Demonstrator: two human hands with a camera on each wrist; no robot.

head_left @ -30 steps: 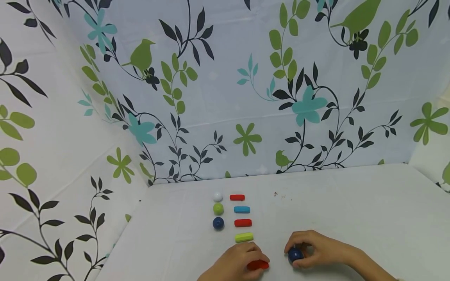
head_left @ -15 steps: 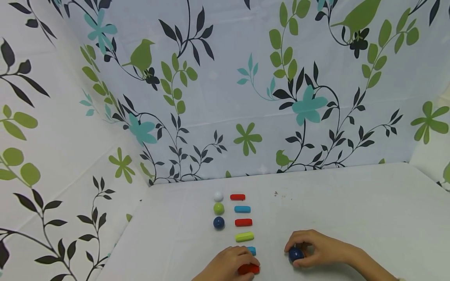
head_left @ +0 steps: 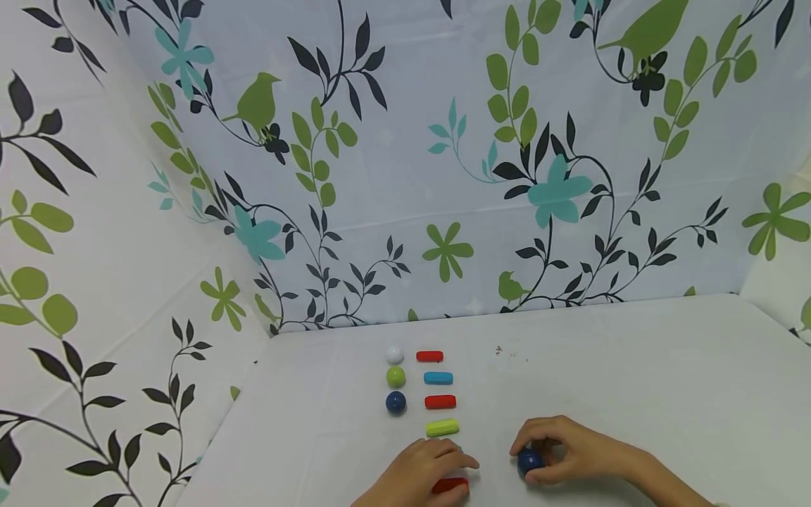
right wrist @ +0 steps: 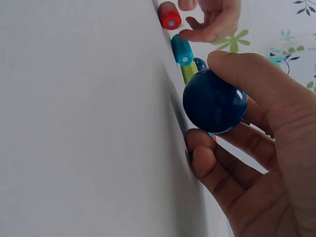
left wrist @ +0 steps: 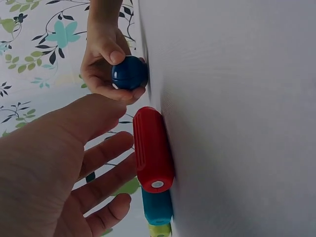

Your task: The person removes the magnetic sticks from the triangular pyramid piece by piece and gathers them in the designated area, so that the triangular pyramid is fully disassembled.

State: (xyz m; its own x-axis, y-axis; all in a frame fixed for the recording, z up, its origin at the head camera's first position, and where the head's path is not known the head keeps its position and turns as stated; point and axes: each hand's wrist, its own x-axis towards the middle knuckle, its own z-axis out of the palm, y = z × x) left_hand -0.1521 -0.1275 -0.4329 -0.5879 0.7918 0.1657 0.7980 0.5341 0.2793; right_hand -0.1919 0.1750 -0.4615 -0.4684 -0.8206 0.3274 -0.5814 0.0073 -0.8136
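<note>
My right hand (head_left: pixel 567 451) holds a glossy dark blue ball (head_left: pixel 529 461) low at the white table, thumb on one side and fingers on the other. To its left, a red rod (head_left: pixel 450 486) lies at my left hand (head_left: pixel 418 475), partly covered by it in the head view. The left wrist view shows those left fingers loosely spread beside the red rod (left wrist: pixel 152 148), not gripping it; a pale metal disc marks the rod's end. Just beyond lies a blue rod (left wrist: pixel 157 207), almost wholly hidden by the hand in the head view.
Farther back runs a column of rods: yellow-green (head_left: pixel 442 427), red (head_left: pixel 440 402), blue (head_left: pixel 438 378) and red (head_left: pixel 429 356). Left of them stand a dark blue ball (head_left: pixel 395 403), a green ball (head_left: pixel 395 377) and a white ball (head_left: pixel 395 355). A patterned cloth (head_left: pixel 393 176) hangs behind the table.
The left hand carried the red rod left to the near end of the rod column, then loosened its fingers from it. The right hand keeps the blue ball nearly still.
</note>
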